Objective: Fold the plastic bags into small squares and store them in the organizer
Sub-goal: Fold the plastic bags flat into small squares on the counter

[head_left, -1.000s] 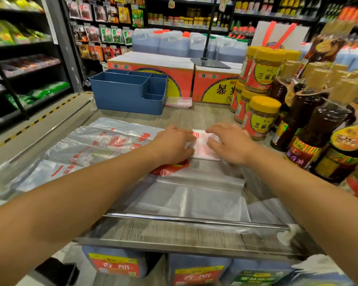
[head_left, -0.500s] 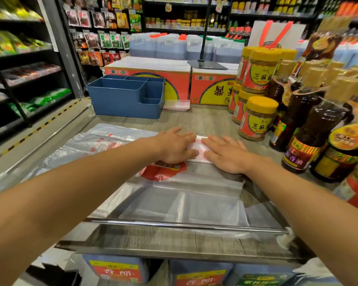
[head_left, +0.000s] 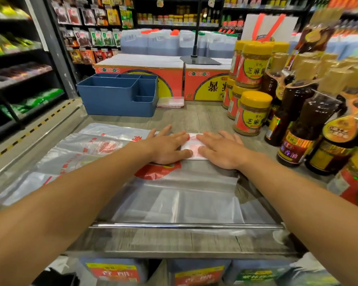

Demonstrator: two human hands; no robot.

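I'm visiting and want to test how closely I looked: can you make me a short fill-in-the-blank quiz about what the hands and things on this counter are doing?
1. Both hands, the left hand and the right hand, press flat on a folded ____.
2. The organizer behind the hands is ____ in colour.
3. The jars on the right have ____ lids.
4. A small folded bag lies on the counter just to the ____ of the organizer.

Missing words: plastic bag; blue; yellow; right

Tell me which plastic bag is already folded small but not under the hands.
The small folded bag on the counter just right of the blue organizer. The one under both hands is being pressed, and the other bags lie spread out flat.
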